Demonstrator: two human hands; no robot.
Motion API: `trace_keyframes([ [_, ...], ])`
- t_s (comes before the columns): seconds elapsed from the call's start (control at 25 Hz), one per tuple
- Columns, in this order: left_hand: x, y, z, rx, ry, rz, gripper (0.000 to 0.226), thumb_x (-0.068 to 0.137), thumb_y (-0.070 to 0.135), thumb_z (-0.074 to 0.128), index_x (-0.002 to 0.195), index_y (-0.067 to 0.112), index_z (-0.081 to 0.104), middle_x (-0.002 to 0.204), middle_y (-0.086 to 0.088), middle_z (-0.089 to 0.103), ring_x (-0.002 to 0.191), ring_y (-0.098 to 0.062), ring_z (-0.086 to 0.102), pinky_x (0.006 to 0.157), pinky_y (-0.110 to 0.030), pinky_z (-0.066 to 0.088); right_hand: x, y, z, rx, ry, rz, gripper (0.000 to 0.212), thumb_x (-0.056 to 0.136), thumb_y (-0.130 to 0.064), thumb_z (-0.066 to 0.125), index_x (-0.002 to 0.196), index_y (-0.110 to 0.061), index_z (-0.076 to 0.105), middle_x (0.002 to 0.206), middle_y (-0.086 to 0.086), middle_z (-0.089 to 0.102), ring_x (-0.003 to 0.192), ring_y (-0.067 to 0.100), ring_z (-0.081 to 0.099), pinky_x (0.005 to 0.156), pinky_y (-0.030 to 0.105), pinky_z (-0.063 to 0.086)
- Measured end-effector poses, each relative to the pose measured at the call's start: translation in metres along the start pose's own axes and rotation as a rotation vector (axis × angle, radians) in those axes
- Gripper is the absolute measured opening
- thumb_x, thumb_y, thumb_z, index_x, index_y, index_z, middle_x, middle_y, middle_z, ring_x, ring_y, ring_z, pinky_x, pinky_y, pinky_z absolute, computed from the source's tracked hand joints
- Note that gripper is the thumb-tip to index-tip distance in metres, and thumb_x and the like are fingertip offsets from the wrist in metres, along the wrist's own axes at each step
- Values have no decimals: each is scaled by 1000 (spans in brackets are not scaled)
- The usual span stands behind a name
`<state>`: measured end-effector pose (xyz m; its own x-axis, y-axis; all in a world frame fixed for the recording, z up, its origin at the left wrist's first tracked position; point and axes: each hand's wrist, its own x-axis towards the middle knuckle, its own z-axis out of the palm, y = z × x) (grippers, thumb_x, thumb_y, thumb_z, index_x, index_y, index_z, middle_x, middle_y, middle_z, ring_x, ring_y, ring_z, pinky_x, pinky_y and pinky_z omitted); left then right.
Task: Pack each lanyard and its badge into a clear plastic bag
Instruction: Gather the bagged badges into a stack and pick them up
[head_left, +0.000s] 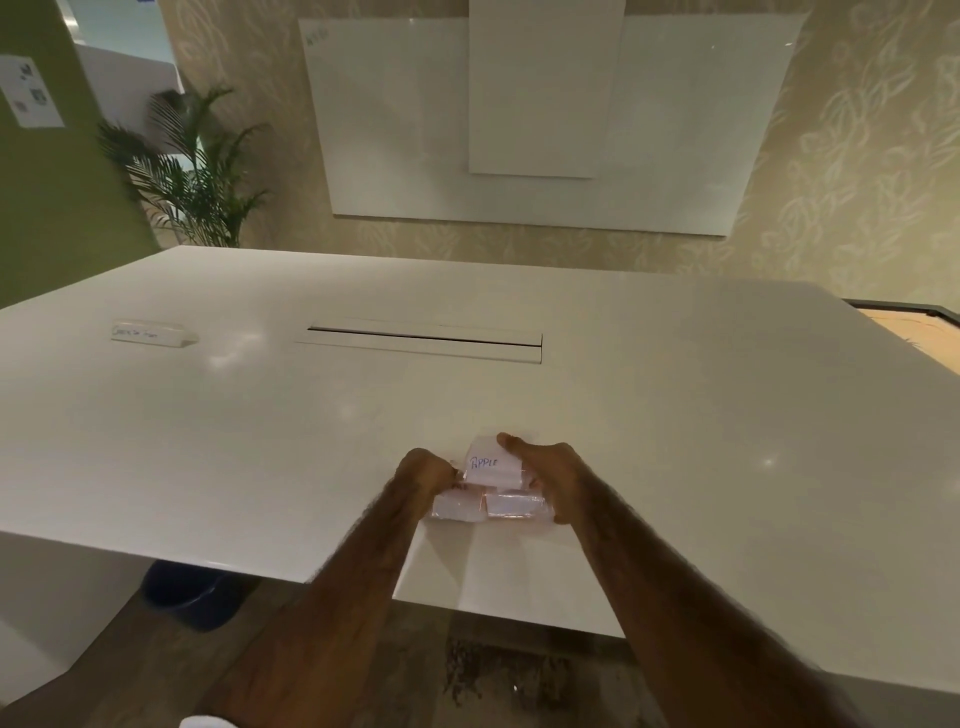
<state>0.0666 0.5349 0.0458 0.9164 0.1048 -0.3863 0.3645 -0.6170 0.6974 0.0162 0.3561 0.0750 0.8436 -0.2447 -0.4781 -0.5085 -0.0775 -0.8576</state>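
A small heap of clear plastic bags lies on the white table (260, 441) near its front edge. The top bag (491, 465) holds a white badge card with "APPLE" written on it. Two more packed bags (511, 505) lie side by side under it, pinkish through the plastic. My left hand (423, 475) is closed on the heap's left side. My right hand (553, 475) clasps the right side, thumb resting on the top bag's far edge. Lanyards are not plainly visible inside the bags.
A folded name card (150, 333) stands at the far left of the table. A long cable slot (423, 340) runs across the table's middle. A potted palm (195, 171) and a whiteboard (545, 114) stand beyond the far edge. A dark bin (189, 597) sits below the table.
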Motion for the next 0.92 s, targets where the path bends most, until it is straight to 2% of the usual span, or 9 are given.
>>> trace_keyframes([
  [0.12, -4, 5, 5, -32, -4, -30, 22, 91, 10, 66, 73, 2, 55, 93, -18, 62, 87, -29, 61, 70, -32, 46, -3, 0, -5, -61, -27, 10, 51, 78, -50, 82, 98, -4, 69, 86, 6, 66, 66, 16, 59, 53, 25, 40],
  [0.28, -6, 16, 4, -223, -91, -44, 10, 96, 9, 55, 88, 5, 57, 94, -14, 62, 77, -27, 61, 61, -31, 53, -5, 0, -11, -47, -152, 28, 43, 77, -48, 82, 93, -9, 72, 86, 6, 72, 73, 22, 66, 71, 33, 53],
  [0.4, -2, 20, 4, -277, -194, -59, 16, 97, 11, 47, 88, 7, 59, 102, -13, 65, 88, -27, 61, 80, -35, 57, -2, -1, -14, -38, -169, 33, 49, 75, -48, 84, 103, -9, 72, 98, 10, 76, 90, 29, 69, 86, 42, 55],
  [0.48, -3, 18, 4, -312, -151, -76, 20, 96, 12, 47, 92, 3, 64, 104, -16, 70, 92, -31, 65, 82, -37, 55, 2, 0, -16, -31, -191, 50, 57, 72, -48, 86, 110, -8, 72, 106, 12, 76, 96, 31, 70, 81, 40, 56],
  [0.6, -2, 10, 5, -508, -226, -81, 48, 94, 47, 60, 119, 6, 64, 114, -17, 71, 101, -32, 70, 79, -41, 61, 6, 5, -18, -3, -194, 45, 56, 72, -50, 85, 111, -11, 71, 108, 11, 75, 97, 29, 70, 78, 39, 56],
  [0.68, 0, 7, 7, -520, -279, -77, 86, 67, 81, 70, 118, 12, 65, 113, -12, 74, 101, -30, 72, 81, -41, 61, 7, 7, -17, 27, -185, 41, 56, 73, -52, 84, 110, -13, 69, 106, 10, 75, 97, 29, 70, 83, 43, 57],
  [0.72, 1, 7, 9, -512, -302, -62, 95, 56, 84, 75, 116, 12, 66, 111, -12, 74, 101, -29, 72, 86, -42, 61, 8, 7, -15, 44, -182, 36, 57, 73, -54, 83, 110, -13, 68, 106, 10, 75, 96, 30, 70, 86, 46, 57],
  [0.84, 2, 7, 14, -570, -332, 20, 66, 76, 54, 81, 117, 3, 68, 115, -15, 73, 108, -30, 68, 98, -43, 55, 7, 4, -11, 114, -166, 39, 62, 72, -64, 79, 107, -15, 63, 109, 13, 71, 99, 33, 69, 84, 51, 59],
  [0.92, 4, 3, 16, -626, -332, 6, 53, 85, 40, 78, 121, 2, 67, 123, -17, 69, 113, -33, 65, 97, -48, 55, 8, 3, -10, 148, -149, 19, 69, 70, -70, 76, 111, -16, 62, 112, 13, 68, 99, 33, 69, 80, 51, 61],
])
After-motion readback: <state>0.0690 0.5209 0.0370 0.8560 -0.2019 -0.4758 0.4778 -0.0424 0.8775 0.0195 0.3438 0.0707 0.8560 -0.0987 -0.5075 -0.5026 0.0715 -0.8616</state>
